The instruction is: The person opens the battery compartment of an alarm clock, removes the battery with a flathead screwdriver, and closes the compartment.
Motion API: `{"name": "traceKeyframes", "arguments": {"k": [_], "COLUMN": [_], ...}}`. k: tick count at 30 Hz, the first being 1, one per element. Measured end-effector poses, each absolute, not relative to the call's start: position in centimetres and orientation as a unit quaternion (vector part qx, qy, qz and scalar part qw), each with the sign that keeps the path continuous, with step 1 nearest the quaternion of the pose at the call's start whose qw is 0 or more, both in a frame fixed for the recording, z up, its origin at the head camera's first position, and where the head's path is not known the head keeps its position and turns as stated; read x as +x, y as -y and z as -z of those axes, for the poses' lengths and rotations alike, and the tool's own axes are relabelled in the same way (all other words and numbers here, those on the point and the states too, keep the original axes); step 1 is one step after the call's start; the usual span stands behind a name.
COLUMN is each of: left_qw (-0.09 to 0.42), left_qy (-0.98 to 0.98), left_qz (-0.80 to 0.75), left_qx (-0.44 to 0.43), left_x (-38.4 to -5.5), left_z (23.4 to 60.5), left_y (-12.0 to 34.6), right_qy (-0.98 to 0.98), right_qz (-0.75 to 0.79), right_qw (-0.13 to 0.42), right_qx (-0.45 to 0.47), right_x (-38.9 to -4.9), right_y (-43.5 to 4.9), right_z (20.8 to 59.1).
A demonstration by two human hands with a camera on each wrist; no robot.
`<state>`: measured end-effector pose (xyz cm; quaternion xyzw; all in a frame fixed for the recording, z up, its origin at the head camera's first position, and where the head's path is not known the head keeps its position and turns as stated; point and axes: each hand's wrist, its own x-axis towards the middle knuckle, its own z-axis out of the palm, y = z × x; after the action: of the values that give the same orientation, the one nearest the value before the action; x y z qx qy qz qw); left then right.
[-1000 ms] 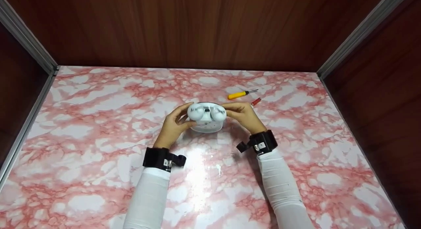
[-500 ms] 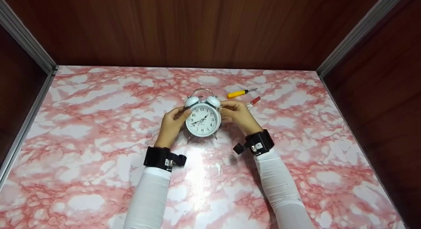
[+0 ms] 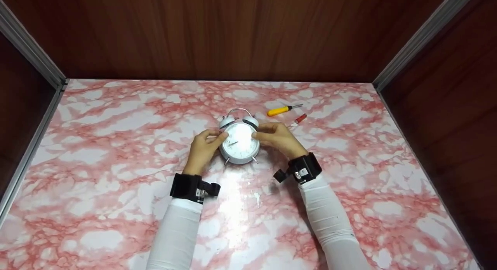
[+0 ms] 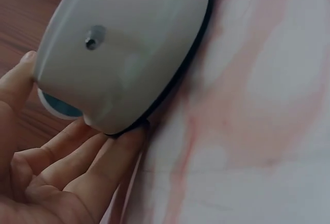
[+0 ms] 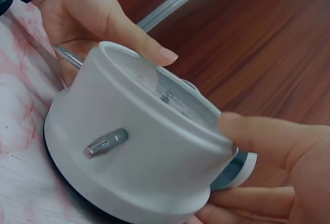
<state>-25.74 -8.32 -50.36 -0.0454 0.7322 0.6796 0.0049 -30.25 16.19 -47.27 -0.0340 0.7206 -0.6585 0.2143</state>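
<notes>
A white twin-bell alarm clock (image 3: 241, 147) is tilted back over the middle of the table, its dial facing up and washed out by glare. My left hand (image 3: 204, 147) grips its left side, thumb on the front rim and fingers behind. On the other side my right hand (image 3: 281, 139) holds it the same way, thumb on the rim. In the right wrist view the clock's white case (image 5: 139, 131) shows a short metal foot (image 5: 105, 142) and a dark back edge. The left wrist view shows the case underside (image 4: 129, 43) with a small metal stud (image 4: 94, 38).
Behind my right hand lie a yellow-handled screwdriver (image 3: 278, 111) and a small red cylinder, perhaps a battery (image 3: 300, 118). The table has a red and white marbled top (image 3: 116, 177). Dark wood panels (image 3: 217, 37) enclose its back and sides.
The clock has turned in both hands. First its bells faced the camera, then its dial came up upright, and now it leans back with the dial facing up. Both hands stay nearly in place.
</notes>
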Motion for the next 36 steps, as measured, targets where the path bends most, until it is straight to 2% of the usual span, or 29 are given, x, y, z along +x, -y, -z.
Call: {"name": "traceKeyframes", "arguments": {"k": [8,17,36], "left_qw": [0.016,0.033,0.007], "left_qy": [-0.769,-0.862,-0.842], "left_qz": [-0.638,-0.504,-0.540], "left_qx": [-0.028,0.035,-0.015], "left_x": [-25.6,-24.9,-24.9], "left_z": [49.8,48.9,49.0], "left_y": [7.9,7.0,6.6], "right_qy": [-0.711,-0.711,-0.742], "right_qz": [0.672,0.678,0.649], "right_qw": [0.208,0.187,0.164], "right_qx": [-0.001,0.024,0.026], "right_x": [-30.3,-30.3,-30.3], "right_y": [-16.1,-16.2,-15.4], "right_z": [47.5,47.6,47.9]}}
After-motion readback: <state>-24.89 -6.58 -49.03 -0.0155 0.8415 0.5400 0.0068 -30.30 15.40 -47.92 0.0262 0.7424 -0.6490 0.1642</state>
